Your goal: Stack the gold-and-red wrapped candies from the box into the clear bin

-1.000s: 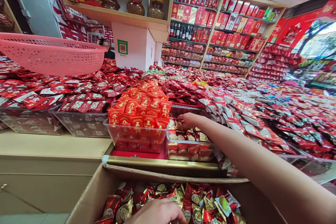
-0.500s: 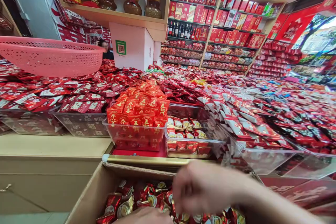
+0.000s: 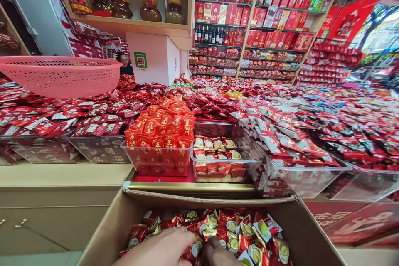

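Both of my hands reach into an open cardboard box of red-and-gold wrapped candies. My left hand is curled, with a wrapped candy between its fingers and thumb at the box's lower middle. Just right of it, my right hand points down among the candies with its fingers bent; the fingertips are mostly hidden. Beyond the box's far edge, a clear plastic bin holds neat rows of similar candies, below its rim.
Left of that bin stands another bin heaped with orange-red packets. More filled bins line the right side. A pink perforated basket rests over packets at left. Shelves of bottles and boxes stand behind. A person is partly visible far back.
My right hand has come down and left from above the box's far edge into the candies. My left hand shows more, further up among them. The view has shifted slightly.
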The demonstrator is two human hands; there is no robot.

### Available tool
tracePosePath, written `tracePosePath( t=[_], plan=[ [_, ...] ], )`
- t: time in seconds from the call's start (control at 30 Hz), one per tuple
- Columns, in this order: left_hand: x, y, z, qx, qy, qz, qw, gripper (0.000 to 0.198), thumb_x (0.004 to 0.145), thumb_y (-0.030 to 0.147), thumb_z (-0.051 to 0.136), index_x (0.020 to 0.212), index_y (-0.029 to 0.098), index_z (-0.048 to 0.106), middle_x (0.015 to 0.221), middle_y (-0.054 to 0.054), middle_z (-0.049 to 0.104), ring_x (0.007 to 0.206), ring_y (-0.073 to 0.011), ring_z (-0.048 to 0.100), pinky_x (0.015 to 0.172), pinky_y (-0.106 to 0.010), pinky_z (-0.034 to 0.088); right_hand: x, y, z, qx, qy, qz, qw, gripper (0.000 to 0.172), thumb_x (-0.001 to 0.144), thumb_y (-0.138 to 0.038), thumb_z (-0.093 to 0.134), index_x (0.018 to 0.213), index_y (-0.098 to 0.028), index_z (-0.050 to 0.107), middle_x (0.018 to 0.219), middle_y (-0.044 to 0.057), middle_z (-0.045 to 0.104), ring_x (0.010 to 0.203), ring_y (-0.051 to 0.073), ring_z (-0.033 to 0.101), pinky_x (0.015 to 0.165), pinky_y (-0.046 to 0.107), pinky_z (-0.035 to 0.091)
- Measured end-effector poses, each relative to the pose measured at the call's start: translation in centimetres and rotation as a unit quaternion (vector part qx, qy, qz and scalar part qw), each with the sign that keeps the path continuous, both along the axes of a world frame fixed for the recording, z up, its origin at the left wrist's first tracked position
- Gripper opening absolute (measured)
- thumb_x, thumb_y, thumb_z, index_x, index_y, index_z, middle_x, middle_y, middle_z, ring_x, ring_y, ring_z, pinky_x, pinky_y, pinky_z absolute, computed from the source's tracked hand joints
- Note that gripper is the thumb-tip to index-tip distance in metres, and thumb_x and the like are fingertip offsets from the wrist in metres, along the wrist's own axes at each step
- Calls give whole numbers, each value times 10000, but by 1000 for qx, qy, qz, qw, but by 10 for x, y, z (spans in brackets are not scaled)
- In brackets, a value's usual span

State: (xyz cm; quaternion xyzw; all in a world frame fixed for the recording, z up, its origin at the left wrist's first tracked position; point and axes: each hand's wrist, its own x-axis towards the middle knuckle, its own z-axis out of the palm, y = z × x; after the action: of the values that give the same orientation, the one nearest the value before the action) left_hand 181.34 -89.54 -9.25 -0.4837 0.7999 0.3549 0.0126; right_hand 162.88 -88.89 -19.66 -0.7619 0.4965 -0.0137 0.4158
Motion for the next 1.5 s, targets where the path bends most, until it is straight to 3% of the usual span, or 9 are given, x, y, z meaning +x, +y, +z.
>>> tracePosePath(
  t=[0.17, 0.3, 0.5, 0.77, 0.83, 0.97, 1.17, 1.37, 1.5],
  plan=[
    [-16, -7, 9, 61, 200, 98, 973, 472, 715, 249, 562, 1179, 215, 479, 1120, -57, 575, 1012, -226, 506, 875, -320, 371, -2, -5, 66, -106, -220, -84, 966, 703, 464, -115, 693, 1115, -185, 436, 1102, 73, 459, 1021, 199, 460, 889, 279, 367],
    [-31, -10, 13, 150, 340, 155, 915, 406, 744, 280, 556, 1128, 155, 513, 741, -11, 637, 630, -146, 551, 576, -238, 426, -4, 7, 97, -140, -329, -93, 929, 754, 518, -42, 672, 1181, -244, 375, 1148, 28, 449, 1083, 175, 405, 955, 295, 301],
    [-35, -9, 17, 138, 390, 244, 877, 302, 704, 267, 618, 953, 102, 578, 609, 2, 628, 539, -102, 504, 527, -200, 373, -7, 12, 94, -77, -378, -166, 907, 665, 614, -45, 589, 1187, -256, 325, 1107, 32, 452, 1027, 160, 443, 907, 325, 341],
    [-38, -7, 29, 113, 438, 262, 852, 320, 735, 245, 594, 1020, 123, 513, 611, -6, 647, 607, -133, 575, 578, -223, 423, -13, 2, 101, 57, -485, -209, 847, 467, 580, -248, 720, 953, -210, 443, 906, 10, 530, 780, 128, 524, 672, 263, 439],
    [-36, -8, 30, 101, 442, 256, 853, 307, 746, 234, 583, 1030, 147, 505, 638, 5, 642, 606, -119, 570, 579, -213, 423, -16, 1, 103, 72, -496, -228, 835, 418, 605, -292, 707, 913, -205, 439, 783, -22, 531, 654, 98, 509, 588, 231, 424],
    [-33, -8, 33, 100, 391, 214, 889, 232, 713, 243, 623, 918, 150, 568, 706, -6, 629, 606, -113, 552, 549, -204, 420, -18, 1, 109, 51, -473, -198, 857, 397, 588, -240, 728, 884, -200, 467, 723, -38, 530, 658, 90, 492, 608, 214, 406],
    [-34, -4, 42, 72, 414, 282, 862, 146, 655, 223, 666, 761, 148, 598, 649, 12, 597, 593, -100, 523, 542, -185, 415, -15, 0, 115, 140, -576, -227, 773, 363, 604, -241, 725, 826, -178, 444, 715, -34, 565, 578, 60, 480, 520, 185, 398],
    [-34, -2, 44, 169, 449, 222, 849, 247, 658, 235, 680, 873, 130, 619, 752, -38, 643, 705, -142, 569, 657, -242, 446, -22, -3, 124, 133, -539, -177, 813, 359, 536, -155, 764, 774, -145, 495, 669, -33, 580, 584, 47, 483, 541, 160, 384],
    [-35, 1, 47, 180, 486, 215, 828, 273, 671, 251, 686, 908, 135, 617, 827, -57, 668, 757, -154, 586, 704, -251, 452, -25, -7, 127, 157, -542, -211, 799, 357, 533, -236, 767, 750, -136, 502, 612, -13, 585, 485, 59, 468, 447, 178, 374]
  ],
)
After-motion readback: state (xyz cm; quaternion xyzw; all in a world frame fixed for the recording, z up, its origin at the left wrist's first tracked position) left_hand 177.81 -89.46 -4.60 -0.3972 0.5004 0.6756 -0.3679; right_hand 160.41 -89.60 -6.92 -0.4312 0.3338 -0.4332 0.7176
